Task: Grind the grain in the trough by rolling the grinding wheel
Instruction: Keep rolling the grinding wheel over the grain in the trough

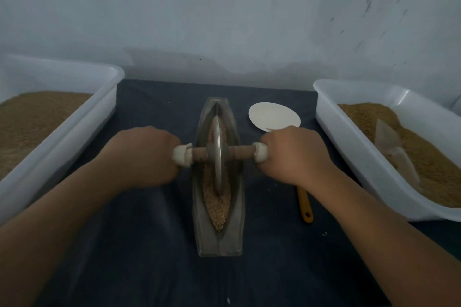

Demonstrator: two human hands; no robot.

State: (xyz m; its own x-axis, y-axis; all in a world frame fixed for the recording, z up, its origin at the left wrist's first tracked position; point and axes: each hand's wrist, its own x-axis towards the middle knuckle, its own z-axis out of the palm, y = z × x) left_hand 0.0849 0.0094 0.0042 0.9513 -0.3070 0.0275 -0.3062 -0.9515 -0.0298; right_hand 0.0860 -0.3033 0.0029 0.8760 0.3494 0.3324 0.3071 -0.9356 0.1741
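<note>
Grey trough lies lengthwise on the dark cloth, grain filling its groove. Midway along it the wheel stands upright in the grain. The left hand and right hand each grip an end of its axle. Right of the trough lie a yellow handle and, farther, a white disc. Left tub and right tub flank the trough.

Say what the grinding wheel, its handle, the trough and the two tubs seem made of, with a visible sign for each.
Grinding wheel: probably metal, dull grey, thin hard edge.
Handle: likely wood, brown and ribbed, ends wrapped in white cloth or tape.
Trough: grey, matte, perhaps cast metal or stone; unclear.
Left tub and right tub: plastic, white, translucent glossy walls.
</note>
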